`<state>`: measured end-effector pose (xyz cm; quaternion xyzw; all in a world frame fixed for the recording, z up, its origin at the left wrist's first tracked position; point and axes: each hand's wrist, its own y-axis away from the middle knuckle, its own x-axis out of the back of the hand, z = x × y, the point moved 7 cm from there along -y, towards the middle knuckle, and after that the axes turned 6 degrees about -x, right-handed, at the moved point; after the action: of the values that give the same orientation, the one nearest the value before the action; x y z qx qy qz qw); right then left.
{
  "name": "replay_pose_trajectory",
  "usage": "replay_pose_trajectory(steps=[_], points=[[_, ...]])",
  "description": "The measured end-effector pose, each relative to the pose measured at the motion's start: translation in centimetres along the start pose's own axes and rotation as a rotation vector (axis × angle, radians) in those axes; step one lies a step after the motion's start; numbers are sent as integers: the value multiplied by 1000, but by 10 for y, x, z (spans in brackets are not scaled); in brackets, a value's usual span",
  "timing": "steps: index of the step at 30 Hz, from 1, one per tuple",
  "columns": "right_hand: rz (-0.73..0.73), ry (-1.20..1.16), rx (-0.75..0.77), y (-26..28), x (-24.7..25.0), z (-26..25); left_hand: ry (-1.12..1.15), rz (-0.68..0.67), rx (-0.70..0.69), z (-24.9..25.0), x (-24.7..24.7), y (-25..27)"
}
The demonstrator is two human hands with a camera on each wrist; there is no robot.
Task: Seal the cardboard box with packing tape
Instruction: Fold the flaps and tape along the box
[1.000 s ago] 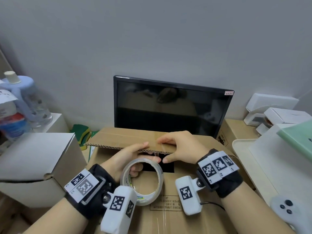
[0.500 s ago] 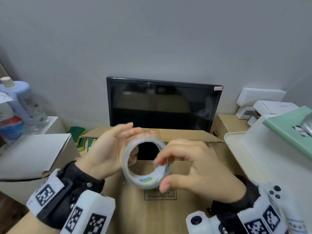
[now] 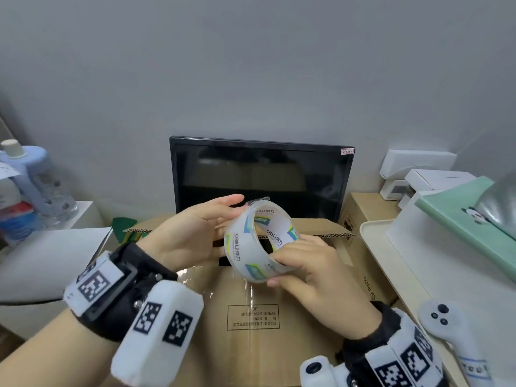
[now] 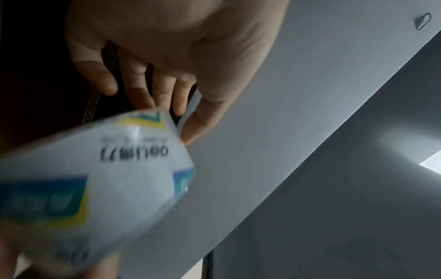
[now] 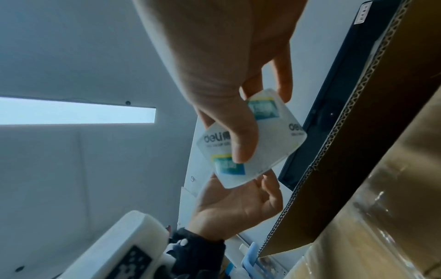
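Observation:
A roll of clear packing tape (image 3: 259, 241) with blue-and-yellow printing hangs tilted above the cardboard box (image 3: 251, 317). My right hand (image 3: 279, 270) grips its lower right rim, thumb outside and fingers inside the core. My left hand (image 3: 223, 216) lies against the roll's left side with straight fingers, their tips near a loose tape end (image 3: 259, 200) at the top. The box's far flap (image 3: 321, 229) stands slightly raised, with a dark gap (image 3: 223, 259) between the flaps. The right wrist view shows the roll (image 5: 262, 141) pinched by my right hand (image 5: 262, 119) over the left palm (image 5: 238, 203). The left wrist view shows it (image 4: 95, 179) blurred.
A black monitor (image 3: 259, 177) stands right behind the box. A white carton (image 3: 42, 261) and bottles (image 3: 25, 185) are at the left. At the right sit a white tray (image 3: 391, 247), a green box (image 3: 460, 219), small white boxes (image 3: 418, 169) and a white controller (image 3: 446, 322).
The roll rose off the box top. My right hand left the far flap and took the roll's lower rim; my left hand let go of it and straightened its fingers alongside.

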<state>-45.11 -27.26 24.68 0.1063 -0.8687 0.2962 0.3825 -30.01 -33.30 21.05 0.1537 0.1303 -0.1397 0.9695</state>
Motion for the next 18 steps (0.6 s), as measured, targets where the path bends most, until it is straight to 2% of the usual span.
replay_pose_trajectory(steps=[3,5,6,8,10,14,16,18], points=[[-45,-25,43,4,0,-3,-61,-114,66,-1,-2,-6],[-76,-20,51,6,-2,-4,-77,-211,53,1,-9,-8],[-90,-17,43,6,-2,-4,-99,-209,36,1,-8,-10],[-107,-22,13,4,-4,-1,-184,-157,-21,5,-5,-14],[-99,-23,-20,2,-5,3,-355,-49,-118,17,-5,-14],[-34,-64,-84,0,-6,6,-686,181,-385,58,0,-18],[-8,-126,-107,-2,-3,3,-866,202,-436,74,-3,-19],[7,-213,-138,-2,3,3,-924,185,-440,83,-8,-21]])
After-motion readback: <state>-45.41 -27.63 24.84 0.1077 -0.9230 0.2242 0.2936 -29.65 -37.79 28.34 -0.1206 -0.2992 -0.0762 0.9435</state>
